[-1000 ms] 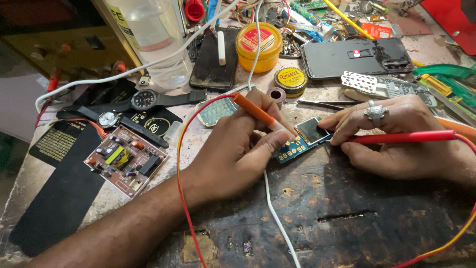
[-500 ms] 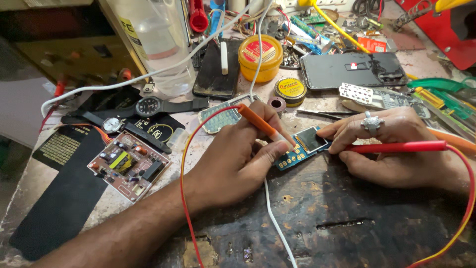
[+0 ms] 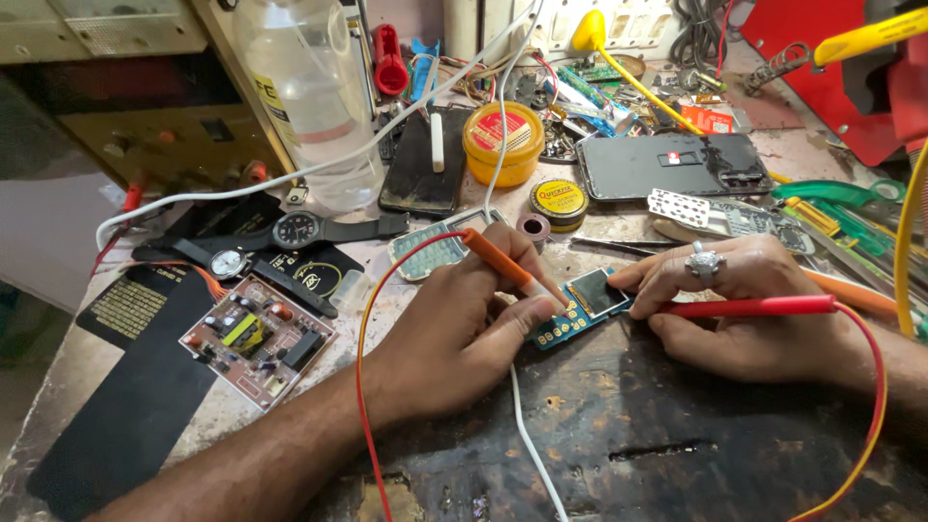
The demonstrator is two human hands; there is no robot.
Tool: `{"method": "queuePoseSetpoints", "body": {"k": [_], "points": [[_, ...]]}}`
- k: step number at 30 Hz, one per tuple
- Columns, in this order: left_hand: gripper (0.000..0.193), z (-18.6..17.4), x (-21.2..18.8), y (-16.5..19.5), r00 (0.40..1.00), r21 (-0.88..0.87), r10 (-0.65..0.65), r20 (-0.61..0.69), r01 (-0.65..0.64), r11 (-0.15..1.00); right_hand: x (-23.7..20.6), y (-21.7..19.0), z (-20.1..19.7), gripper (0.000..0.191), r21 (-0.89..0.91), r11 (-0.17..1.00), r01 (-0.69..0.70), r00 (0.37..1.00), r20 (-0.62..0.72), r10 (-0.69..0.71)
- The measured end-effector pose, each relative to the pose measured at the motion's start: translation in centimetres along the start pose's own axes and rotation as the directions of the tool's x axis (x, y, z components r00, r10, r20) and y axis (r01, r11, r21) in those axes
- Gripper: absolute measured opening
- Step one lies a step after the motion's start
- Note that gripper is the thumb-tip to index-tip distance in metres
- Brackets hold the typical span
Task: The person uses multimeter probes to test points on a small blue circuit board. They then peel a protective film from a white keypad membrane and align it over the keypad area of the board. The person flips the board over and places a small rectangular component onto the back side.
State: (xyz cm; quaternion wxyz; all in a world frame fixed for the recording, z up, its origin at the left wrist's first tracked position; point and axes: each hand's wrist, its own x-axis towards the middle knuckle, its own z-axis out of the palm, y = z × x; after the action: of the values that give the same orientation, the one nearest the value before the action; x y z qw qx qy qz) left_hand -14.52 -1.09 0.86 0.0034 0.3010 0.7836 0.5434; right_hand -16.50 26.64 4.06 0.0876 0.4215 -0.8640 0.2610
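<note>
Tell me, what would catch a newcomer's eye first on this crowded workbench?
Two hands meet at the centre over a small blue circuit board: the left hand holds an orange probe to it, and the right hand, wearing a large ring, lays a red probe beside it. Behind them stand a yellow tin and a clear plastic bottle.

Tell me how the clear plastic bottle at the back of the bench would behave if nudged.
The clear plastic bottle stands tall and upright, so it would probably tip rather than slide. It looks smooth, likely slippery. Falling, it might hit the wristwatch lying in front of it.
</note>
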Motion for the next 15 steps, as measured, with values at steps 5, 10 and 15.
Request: {"method": "queuePoseSetpoints", "body": {"k": [5,10,15], "points": [[0.024,-0.1,-0.4,-0.1,1.0,0.031,0.021,0.024,-0.021,0.999,-0.2,-0.1,0.1,0.005,0.021,1.0,-0.019,1.0,0.008,0.019],[0.022,0.3,-0.9,-0.1,0.999,0.044,0.046,0.02,-0.047,0.998,-0.6,-0.5,0.4,0.006,-0.004,1.0,-0.015,1.0,-0.002,0.015],[0.032,-0.1,-0.7,-0.1,1.0,0.017,0.001,0.014,-0.001,1.0,-0.4,-0.2,0.7,0.006,0.017,1.0,-0.025,1.0,0.003,0.025]]}}
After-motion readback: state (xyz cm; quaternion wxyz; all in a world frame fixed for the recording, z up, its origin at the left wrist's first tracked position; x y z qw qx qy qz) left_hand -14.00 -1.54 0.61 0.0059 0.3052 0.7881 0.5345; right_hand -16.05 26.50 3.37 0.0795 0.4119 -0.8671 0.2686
